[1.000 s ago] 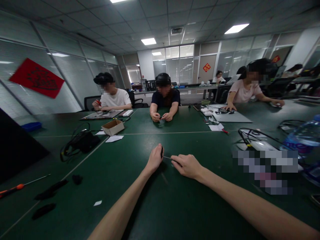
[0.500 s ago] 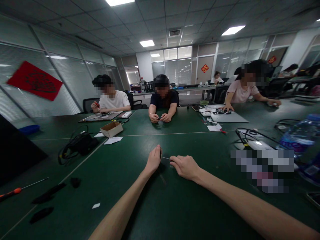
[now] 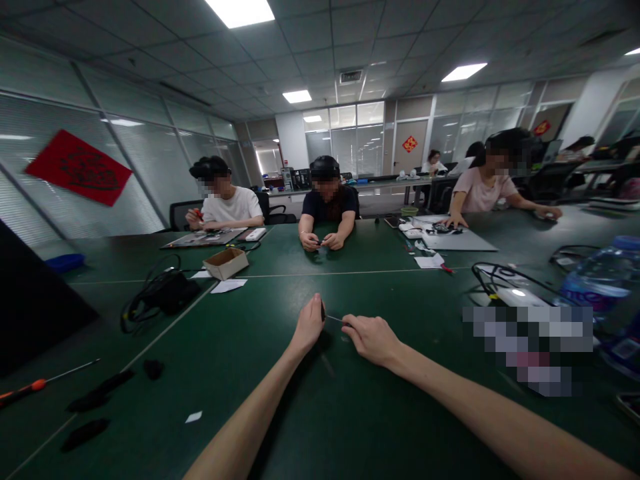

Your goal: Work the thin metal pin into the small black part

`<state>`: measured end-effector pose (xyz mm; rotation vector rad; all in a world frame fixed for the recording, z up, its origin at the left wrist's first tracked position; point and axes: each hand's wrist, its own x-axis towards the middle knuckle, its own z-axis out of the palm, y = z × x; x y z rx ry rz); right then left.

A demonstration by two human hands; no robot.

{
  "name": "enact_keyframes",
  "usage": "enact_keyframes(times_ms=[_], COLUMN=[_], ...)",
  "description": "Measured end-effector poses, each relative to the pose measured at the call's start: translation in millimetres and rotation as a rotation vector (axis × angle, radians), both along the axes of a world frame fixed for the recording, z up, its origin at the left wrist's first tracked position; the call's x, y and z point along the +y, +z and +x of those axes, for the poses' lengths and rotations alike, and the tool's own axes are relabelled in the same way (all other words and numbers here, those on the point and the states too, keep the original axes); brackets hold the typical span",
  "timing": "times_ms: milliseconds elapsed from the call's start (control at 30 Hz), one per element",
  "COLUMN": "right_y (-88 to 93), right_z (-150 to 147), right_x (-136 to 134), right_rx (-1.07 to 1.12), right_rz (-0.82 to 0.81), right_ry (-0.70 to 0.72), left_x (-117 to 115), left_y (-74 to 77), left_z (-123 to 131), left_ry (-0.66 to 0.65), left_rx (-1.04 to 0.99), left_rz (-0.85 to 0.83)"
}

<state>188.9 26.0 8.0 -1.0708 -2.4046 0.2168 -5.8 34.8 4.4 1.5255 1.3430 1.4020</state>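
Note:
Above the green table, my left hand is closed around a small dark piece. Fingers cover most of this piece, so its kind does not show. My right hand grips a small screwdriver whose handle is mostly hidden in the fingers. Its thin metal shaft points left, with the tip at or very near the dark piece. Whether the tip sits inside the piece I cannot tell.
An orange-and-black screwdriver, dark scraps and a white paper bit lie left. Beyond are a black cable bundle and a cardboard box. A water bottle stands right. Several people sit across the table.
The view has tilted slightly, so everything sits a little lower in the picture. Both hands keep nearly the same pose, with the screwdriver shaft still against or near the dark piece.

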Motion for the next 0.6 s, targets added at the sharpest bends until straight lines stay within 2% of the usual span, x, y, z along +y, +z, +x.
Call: enact_keyframes(times_ms=[133,167,467,600], right_y=[-1.1,-1.1,4.7,5.4], right_z=[4.5,5.2,2.8,3.8], right_x=[15.5,17.7,2.9,3.6], right_rx=[0.154,0.16,0.016,0.008], right_rz=[-0.071,-0.073,0.002,0.005], right_ry=[-0.214,-0.23,0.064,0.114], left_x=[-5.3,-6.0,-0.3,3.3], left_y=[-0.7,-1.0,-5.9,-9.9], left_z=[5.3,5.9,-0.1,-1.1], left_ry=[-0.074,-0.091,-0.171,-0.165], left_rx=[0.0,-0.01,-0.133,-0.185], left_rz=[-0.019,-0.037,-0.117,-0.142])
